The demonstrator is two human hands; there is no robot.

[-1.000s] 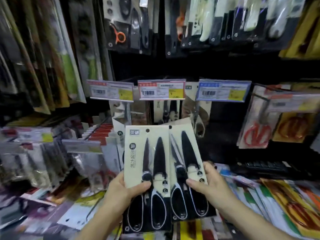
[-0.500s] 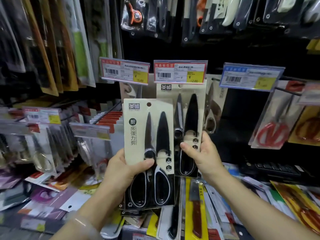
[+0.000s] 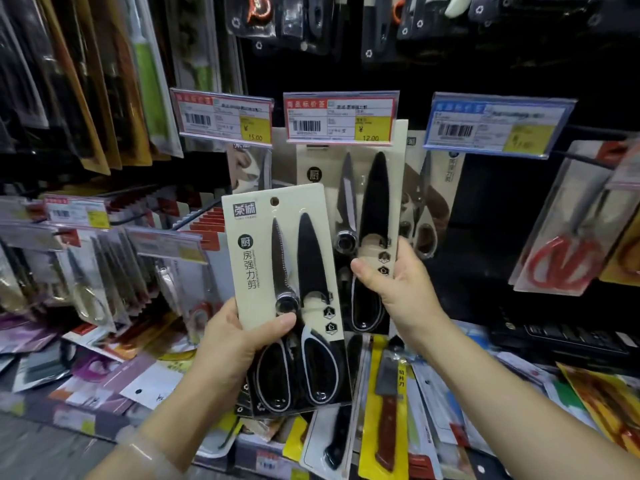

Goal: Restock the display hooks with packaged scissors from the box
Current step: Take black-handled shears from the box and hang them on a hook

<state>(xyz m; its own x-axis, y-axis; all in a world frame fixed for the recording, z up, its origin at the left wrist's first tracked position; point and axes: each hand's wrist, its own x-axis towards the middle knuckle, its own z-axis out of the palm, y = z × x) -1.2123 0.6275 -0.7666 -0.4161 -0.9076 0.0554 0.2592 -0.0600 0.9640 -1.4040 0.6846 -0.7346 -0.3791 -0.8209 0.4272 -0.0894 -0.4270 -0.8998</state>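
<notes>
Gripping one scissors pack (image 3: 277,271) in our left hand (image 3: 235,337), our right hand (image 3: 398,289) pinches another pack (image 3: 367,209), seemingly under the middle price tag (image 3: 341,117).

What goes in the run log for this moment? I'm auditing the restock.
left hand grips scissors pack | right hand holds second pack under 12.00 tag

I see my left hand (image 3: 239,341) gripping a cream card pack of black-handled kitchen scissors (image 3: 287,296), thumb across its front; my right hand (image 3: 398,289) pinches a second matching scissors pack (image 3: 367,209), its top tucked behind the red-bordered price tag marked 12.00 (image 3: 341,117); red-handled scissors in clear packaging (image 3: 568,251) hang at right.
</notes>
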